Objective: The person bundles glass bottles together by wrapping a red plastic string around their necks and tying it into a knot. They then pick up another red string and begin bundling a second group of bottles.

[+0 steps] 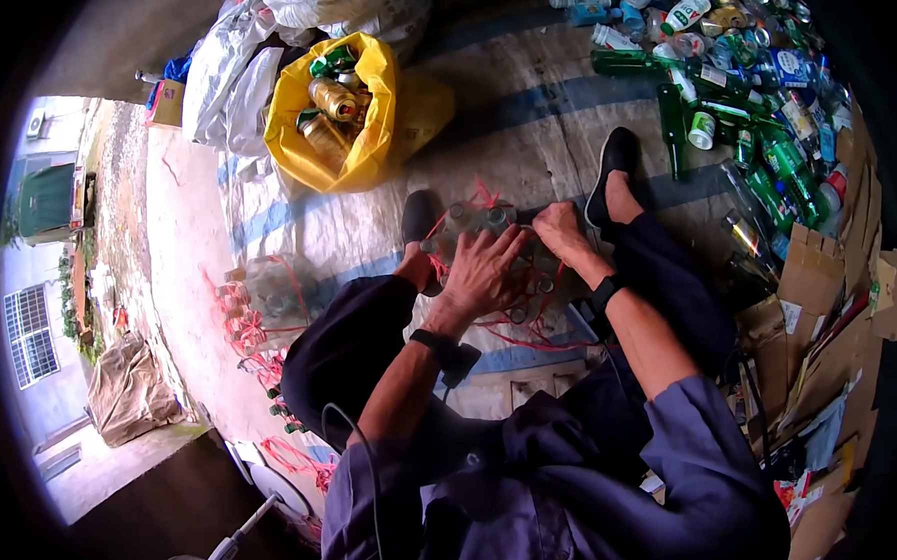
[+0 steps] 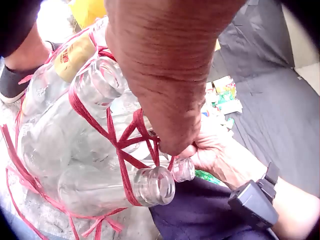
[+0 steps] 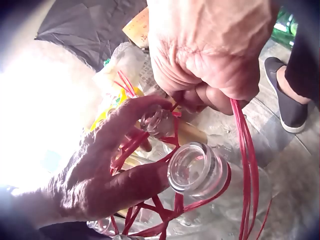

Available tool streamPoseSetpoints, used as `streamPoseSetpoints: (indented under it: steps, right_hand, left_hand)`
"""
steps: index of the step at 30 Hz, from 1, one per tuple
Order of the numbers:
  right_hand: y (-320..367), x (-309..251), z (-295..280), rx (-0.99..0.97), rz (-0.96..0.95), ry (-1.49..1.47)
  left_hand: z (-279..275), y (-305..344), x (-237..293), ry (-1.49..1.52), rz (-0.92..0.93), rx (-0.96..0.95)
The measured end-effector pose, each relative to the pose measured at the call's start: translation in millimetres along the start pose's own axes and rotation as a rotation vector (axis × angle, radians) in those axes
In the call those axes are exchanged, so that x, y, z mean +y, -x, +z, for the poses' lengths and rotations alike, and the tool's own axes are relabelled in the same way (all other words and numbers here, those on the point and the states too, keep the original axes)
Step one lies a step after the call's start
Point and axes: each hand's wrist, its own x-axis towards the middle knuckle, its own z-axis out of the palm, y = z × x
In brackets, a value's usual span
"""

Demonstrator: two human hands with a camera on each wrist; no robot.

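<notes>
A bundle of clear glass bottles [image 2: 75,145] lies between the person's feet, bound with crisscrossing red twine [image 2: 117,145]. My left hand [image 1: 488,268] is on top of the bundle. In the right wrist view the left hand [image 3: 95,170] curls thumb and fingers about the bottle necks, its thumb against one open bottle mouth [image 3: 190,170]. My right hand [image 1: 563,230] is beside it at the bundle's right end. Seen from the right wrist, this right hand [image 3: 210,60] grips the red twine, with loose strands [image 3: 245,165] hanging below its fist. Its fingertips are partly hidden.
Another twine-bound bottle bundle [image 1: 274,298] lies to the left. Ahead stands a yellow bag [image 1: 381,113] of cans beside white sacks [image 1: 225,90]. Loose bottles and cans [image 1: 741,97] are heaped at the upper right, with flattened cardboard [image 1: 814,274] below. A fan [image 1: 220,550] stands lower left.
</notes>
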Motion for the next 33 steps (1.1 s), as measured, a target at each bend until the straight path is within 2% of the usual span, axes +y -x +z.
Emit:
streamPoseSetpoints:
  steps: [1, 3, 6, 7, 10, 14, 19, 21, 22, 24, 25, 27, 29, 30, 32, 33]
  right_hand:
    - [-2.7, 0.8, 0.6, -0.003, -0.001, 0.001]
    - [-7.9, -1.0, -0.9, 0.065, 0.321, -0.179]
    - [-11.3, 7.5, -11.9, 0.032, 0.211, -0.103]
    - [-11.7, 7.2, -12.0, 0.049, 0.323, -0.176]
    - [-10.5, 8.1, -15.9, 0.127, 0.326, -0.251]
    - [-16.0, 10.3, -18.2, 0.077, 0.259, -0.100]
    - [-7.7, -7.3, -36.7, 0.128, 0.264, -0.284]
    - [-1.0, -21.1, -54.8, -0.001, 0.337, -0.347]
    - [3.4, -24.1, -58.5, 0.001, 0.332, -0.344]
    - [7.6, -28.0, -64.8, 0.001, 0.133, -0.278]
    - [7.3, -30.0, -68.1, 0.007, 0.124, -0.278]
    - [10.1, -28.7, -70.4, -0.112, 0.108, -0.302]
    - [11.4, -29.5, -71.1, -0.138, 0.111, -0.260]
    - [11.7, -29.8, -72.0, -0.166, 0.121, -0.221]
    - [15.1, -30.7, -74.4, -0.194, 0.089, -0.221]
    - [17.2, -32.0, -75.1, -0.224, 0.064, -0.223]
  left_hand:
    - [-2.0, -0.6, -0.4, 0.030, -0.007, -0.009]
    - [-0.9, 0.5, -0.8, 0.045, -0.008, 0.003]
    - [-1.9, 0.6, -3.5, 0.071, -0.008, 0.006]
    - [-2.4, 2.0, -4.2, 0.077, -0.005, -0.002]
    - [-2.1, 4.3, -8.6, 0.079, 0.022, -0.047]
    - [4.8, 5.3, -13.8, 0.029, 0.041, -0.004]
    - [-1.3, 14.5, -8.0, 0.055, 0.026, 0.012]
    - [0.2, 19.7, -4.4, 0.099, 0.012, 0.034]
    - [1.6, 22.1, -3.1, 0.105, -0.006, 0.046]
    - [6.9, 26.4, -1.6, 0.104, -0.022, 0.067]
    - [9.6, 29.4, 0.8, 0.081, -0.031, 0.130]
    - [5.6, 37.3, 8.6, 0.055, -0.041, 0.196]
    - [-2.6, 46.9, 14.8, 0.018, -0.205, 0.167]
    - [-8.1, 53.0, 19.3, 0.015, -0.207, 0.173]
    - [-16.3, 70.0, 29.7, 0.076, -0.448, 0.273]
    - [-13.7, 79.7, 32.8, 0.073, -0.453, 0.275]
